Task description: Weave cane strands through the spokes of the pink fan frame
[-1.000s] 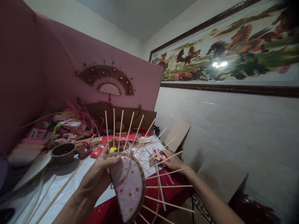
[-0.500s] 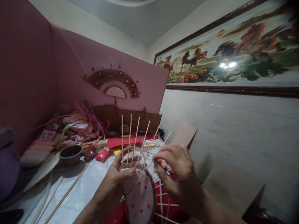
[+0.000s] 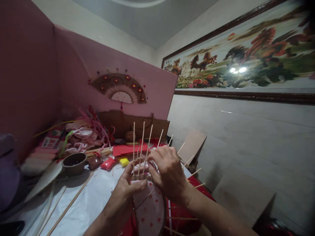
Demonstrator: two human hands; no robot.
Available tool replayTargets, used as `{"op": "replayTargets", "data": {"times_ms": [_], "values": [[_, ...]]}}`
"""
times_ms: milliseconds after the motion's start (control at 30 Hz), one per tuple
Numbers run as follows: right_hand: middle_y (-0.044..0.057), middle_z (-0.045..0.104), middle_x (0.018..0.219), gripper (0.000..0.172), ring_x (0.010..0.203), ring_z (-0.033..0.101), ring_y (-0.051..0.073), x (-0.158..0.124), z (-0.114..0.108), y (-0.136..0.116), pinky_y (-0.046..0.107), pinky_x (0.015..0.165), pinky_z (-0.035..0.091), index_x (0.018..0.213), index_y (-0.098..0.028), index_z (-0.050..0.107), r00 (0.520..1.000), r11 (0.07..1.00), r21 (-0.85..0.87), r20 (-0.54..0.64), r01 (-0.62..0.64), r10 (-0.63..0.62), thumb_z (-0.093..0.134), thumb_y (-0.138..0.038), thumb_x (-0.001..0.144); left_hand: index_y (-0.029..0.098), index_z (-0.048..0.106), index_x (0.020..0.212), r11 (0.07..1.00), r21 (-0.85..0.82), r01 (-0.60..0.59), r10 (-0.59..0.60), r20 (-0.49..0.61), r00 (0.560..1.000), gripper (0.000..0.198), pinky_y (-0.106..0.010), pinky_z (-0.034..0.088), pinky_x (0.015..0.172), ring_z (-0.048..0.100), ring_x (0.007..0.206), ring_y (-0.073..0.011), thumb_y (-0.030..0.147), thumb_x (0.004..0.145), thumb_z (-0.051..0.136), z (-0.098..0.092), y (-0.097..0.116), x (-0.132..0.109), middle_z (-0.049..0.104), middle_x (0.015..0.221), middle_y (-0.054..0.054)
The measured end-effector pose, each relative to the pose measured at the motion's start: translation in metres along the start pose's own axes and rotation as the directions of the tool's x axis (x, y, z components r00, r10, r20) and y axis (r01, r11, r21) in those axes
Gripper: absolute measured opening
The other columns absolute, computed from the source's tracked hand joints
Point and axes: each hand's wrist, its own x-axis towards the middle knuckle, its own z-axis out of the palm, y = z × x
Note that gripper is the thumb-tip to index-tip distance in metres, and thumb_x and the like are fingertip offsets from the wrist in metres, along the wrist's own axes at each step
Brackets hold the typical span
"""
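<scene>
My left hand (image 3: 128, 187) grips the edge of a handmade fan (image 3: 149, 211), thumb in front and fingers behind. Its rounded panel is white with red dots, edged by a woven brown band. Thin wooden sticks (image 3: 143, 141) fan out from that edge, upward and to the right. My right hand (image 3: 169, 172) is closed at the sticks, just right of my left fingers, with thin brown twine at its fingertips; the exact pinch is partly hidden. A loose strand of twine crosses the panel's front.
On the white-covered table (image 3: 98, 193) lie long sticks (image 3: 71, 203), a dark bowl (image 3: 74, 163), a red packet (image 3: 107, 164), a yellow packet (image 3: 124, 162) and red paper (image 3: 128, 149). Pink ribbons and cloth (image 3: 85, 132) pile up at left. A finished fan (image 3: 120, 88) hangs on the pink board (image 3: 157, 95).
My right hand has moved left and slightly up, drawing the twine in close to the sticks. The wide loop of twine has shrunk. The fan has shifted slightly right with my left hand.
</scene>
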Motion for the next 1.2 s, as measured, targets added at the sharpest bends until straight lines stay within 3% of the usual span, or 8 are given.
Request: {"op": "replayTargets", "data": {"times_ms": [533, 833, 1200], "values": [[0.006, 0.059, 0.081, 0.007, 0.08, 0.048, 0.022, -0.0016, 0.005, 0.0014, 0.038, 0.074, 0.034, 0.079, -0.017, 0.057, 1.0, 0.999, 0.043, -0.025, 0.005, -0.004, 0.055, -0.021, 0.084, 0.022, 0.05, 0.12, 1.0, -0.008, -0.006, 0.006, 0.012, 1.0, 0.062, -0.037, 0.05, 0.073, 0.065, 0.088, -0.0264, 0.008, 0.065, 0.073, 0.0021, 0.0027, -0.0019, 0.062, 0.112, -0.013], [0.007, 0.059, 0.083, 0.012, 0.08, 0.047, 0.022, -0.0006, 0.0067, 0.0028, 0.038, 0.074, 0.034, 0.08, -0.017, 0.056, 1.0, 0.996, 0.084, -0.022, -0.01, 0.012, 0.048, -0.022, 0.088, 0.023, 0.051, 0.118, 1.0, -0.028, -0.005, 0.005, 0.004, 1.0, 0.063, -0.033, 0.049, 0.063, 0.066, 0.081, -0.0259, 0.011, 0.061, 0.076, 0.0032, 0.0024, -0.0003, 0.064, 0.109, -0.012], [0.006, 0.06, 0.082, 0.011, 0.08, 0.048, 0.021, -0.0016, 0.0075, -0.0004, 0.036, 0.074, 0.034, 0.079, -0.017, 0.057, 0.997, 0.994, 0.079, -0.005, -0.078, 0.079, 0.052, -0.023, 0.087, 0.024, 0.047, 0.123, 0.999, -0.036, 0.007, -0.006, 0.029, 1.0, 0.063, -0.035, 0.048, 0.07, 0.065, 0.083, -0.0237, 0.009, 0.067, 0.072, 0.0036, 0.0018, -0.0039, 0.061, 0.115, -0.012]]}}
